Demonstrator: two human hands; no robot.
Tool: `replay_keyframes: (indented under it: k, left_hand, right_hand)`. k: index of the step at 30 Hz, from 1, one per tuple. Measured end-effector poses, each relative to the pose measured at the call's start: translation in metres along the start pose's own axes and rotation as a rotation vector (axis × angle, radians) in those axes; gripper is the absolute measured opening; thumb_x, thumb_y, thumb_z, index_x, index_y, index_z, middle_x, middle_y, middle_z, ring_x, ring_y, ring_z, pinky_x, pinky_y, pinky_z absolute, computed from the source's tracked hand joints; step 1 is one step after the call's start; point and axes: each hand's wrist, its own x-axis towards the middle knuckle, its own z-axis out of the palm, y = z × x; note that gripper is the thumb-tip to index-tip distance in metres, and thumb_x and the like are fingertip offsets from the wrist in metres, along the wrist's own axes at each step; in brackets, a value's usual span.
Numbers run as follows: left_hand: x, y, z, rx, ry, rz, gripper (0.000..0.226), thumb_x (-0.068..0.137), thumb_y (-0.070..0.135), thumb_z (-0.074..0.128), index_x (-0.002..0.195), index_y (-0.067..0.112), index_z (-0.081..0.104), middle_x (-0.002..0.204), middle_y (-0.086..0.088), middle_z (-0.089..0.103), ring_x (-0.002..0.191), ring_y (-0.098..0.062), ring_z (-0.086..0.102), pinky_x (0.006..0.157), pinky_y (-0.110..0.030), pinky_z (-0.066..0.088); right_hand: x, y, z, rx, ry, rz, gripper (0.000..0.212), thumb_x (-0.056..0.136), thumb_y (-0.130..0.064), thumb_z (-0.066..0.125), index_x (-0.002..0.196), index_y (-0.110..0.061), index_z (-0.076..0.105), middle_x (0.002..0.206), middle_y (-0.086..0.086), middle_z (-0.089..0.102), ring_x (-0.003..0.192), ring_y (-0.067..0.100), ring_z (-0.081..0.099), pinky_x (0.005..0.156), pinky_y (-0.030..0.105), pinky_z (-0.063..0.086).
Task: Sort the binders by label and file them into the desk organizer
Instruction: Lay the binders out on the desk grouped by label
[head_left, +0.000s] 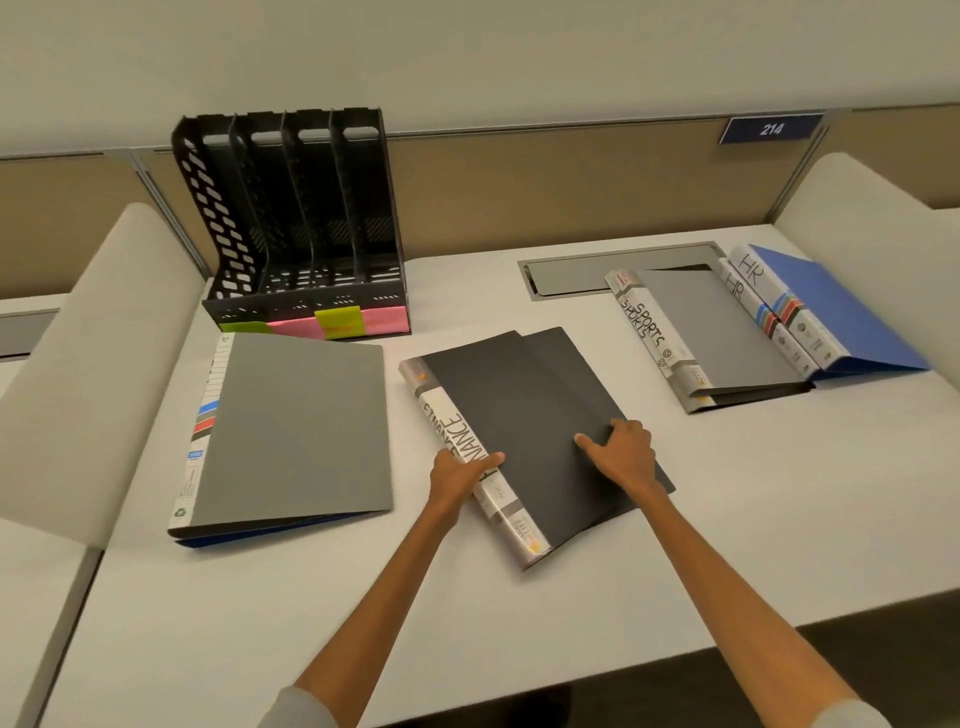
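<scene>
Observed: left hand (462, 475) grips spine of flat black FINANCE-labelled binder (524, 415); right hand (623, 449) holds its cover edge. Black perforated plastic desk organizer (291, 218) stands upright behind, on white desk (208, 623).

A second dark binder (569, 356) lies mostly hidden beneath the FINANCE binder (540, 447) near the front edge of the desk (311, 613). A blue binder (260, 535) shows only its rim under the grey binder (306, 431) by the left edge. Writing on the sticky notes (340, 322) fronting the desk organizer (291, 208) is too blurred to read.
</scene>
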Motion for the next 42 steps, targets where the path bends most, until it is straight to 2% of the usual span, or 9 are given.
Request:
replay_keyframes:
  k: [4, 7, 12, 16, 19, 23, 27, 31, 42]
  left_hand:
    - [-0.001, 0.000, 0.009, -0.097, 0.113, 0.022, 0.048, 0.068, 0.008, 0.084, 0.110, 0.005, 0.062, 0.102, -0.009, 0.071, 0.084, -0.022, 0.070, 0.064, -0.029, 0.056]
    - [-0.004, 0.002, 0.003, -0.158, 0.134, 0.049, 0.038, 0.073, 0.001, 0.078, 0.108, 0.007, 0.063, 0.100, -0.006, 0.070, 0.082, -0.019, 0.068, 0.064, -0.029, 0.055]
    - [0.000, 0.006, -0.001, -0.153, 0.095, 0.050, 0.035, 0.079, 0.004, 0.075, 0.109, 0.013, 0.060, 0.102, -0.003, 0.068, 0.086, -0.020, 0.065, 0.078, -0.038, 0.055]
    - [0.003, 0.009, 0.001, -0.115, 0.094, 0.042, 0.038, 0.080, 0.007, 0.074, 0.115, 0.012, 0.058, 0.107, -0.005, 0.067, 0.088, -0.021, 0.065, 0.071, -0.033, 0.054]
    - [0.005, 0.011, -0.001, -0.090, 0.110, 0.042, 0.040, 0.081, 0.008, 0.074, 0.116, 0.013, 0.056, 0.109, -0.004, 0.066, 0.089, -0.021, 0.064, 0.068, -0.032, 0.053]
    - [0.007, 0.011, 0.001, -0.076, 0.135, 0.047, 0.041, 0.081, 0.008, 0.074, 0.117, 0.011, 0.056, 0.109, -0.006, 0.065, 0.087, -0.023, 0.064, 0.066, -0.032, 0.053]
    - [0.012, 0.011, 0.003, -0.082, 0.140, 0.065, 0.042, 0.081, 0.007, 0.074, 0.119, 0.011, 0.056, 0.111, -0.006, 0.066, 0.087, -0.023, 0.064, 0.067, -0.031, 0.053]
    - [0.015, 0.010, 0.007, -0.117, 0.138, 0.086, 0.041, 0.081, 0.005, 0.074, 0.118, 0.011, 0.058, 0.111, -0.007, 0.066, 0.088, -0.023, 0.064, 0.070, -0.033, 0.053]
    - [0.011, 0.019, 0.006, -0.089, 0.149, 0.124, 0.040, 0.079, 0.012, 0.077, 0.115, 0.015, 0.061, 0.108, -0.003, 0.068, 0.085, -0.020, 0.066, 0.065, -0.029, 0.053]
  right_hand:
    - [0.008, 0.007, 0.002, -0.033, 0.049, -0.034, 0.066, 0.090, -0.058, 0.052, 0.135, -0.010, 0.048, 0.137, 0.014, 0.045, 0.127, 0.032, 0.041, 0.103, 0.046, 0.038]
    - [0.014, 0.009, -0.001, -0.032, 0.103, 0.004, 0.060, 0.094, -0.050, 0.048, 0.136, -0.007, 0.045, 0.137, 0.016, 0.044, 0.128, 0.034, 0.038, 0.104, 0.047, 0.035]
    - [0.021, -0.005, -0.005, -0.007, 0.076, 0.056, 0.054, 0.094, -0.038, 0.051, 0.132, 0.000, 0.042, 0.134, 0.022, 0.045, 0.124, 0.037, 0.040, 0.100, 0.047, 0.038]
    - [0.031, -0.006, -0.010, 0.047, 0.013, 0.124, 0.058, 0.091, -0.039, 0.057, 0.130, 0.003, 0.042, 0.135, 0.026, 0.045, 0.124, 0.040, 0.041, 0.101, 0.047, 0.039]
    - [0.046, 0.001, -0.019, 0.134, -0.021, 0.212, 0.060, 0.090, -0.041, 0.060, 0.128, 0.003, 0.043, 0.133, 0.025, 0.051, 0.122, 0.041, 0.048, 0.100, 0.047, 0.041]
    - [0.053, 0.009, -0.023, 0.137, -0.059, 0.192, 0.053, 0.089, -0.044, 0.061, 0.119, -0.001, 0.055, 0.124, 0.020, 0.060, 0.115, 0.038, 0.056, 0.096, 0.044, 0.046]
    - [0.053, 0.014, -0.028, 0.212, -0.099, 0.174, 0.054, 0.091, -0.042, 0.059, 0.127, -0.002, 0.054, 0.131, 0.018, 0.058, 0.119, 0.037, 0.055, 0.099, 0.043, 0.044]
    - [0.047, 0.014, -0.030, 0.345, -0.076, 0.121, 0.057, 0.095, -0.035, 0.058, 0.143, -0.009, 0.042, 0.144, 0.014, 0.048, 0.130, 0.036, 0.046, 0.105, 0.044, 0.039]
    - [0.039, 0.011, -0.026, 0.475, -0.045, 0.101, 0.054, 0.094, -0.031, 0.061, 0.141, -0.008, 0.046, 0.143, 0.014, 0.050, 0.130, 0.034, 0.048, 0.107, 0.043, 0.039]
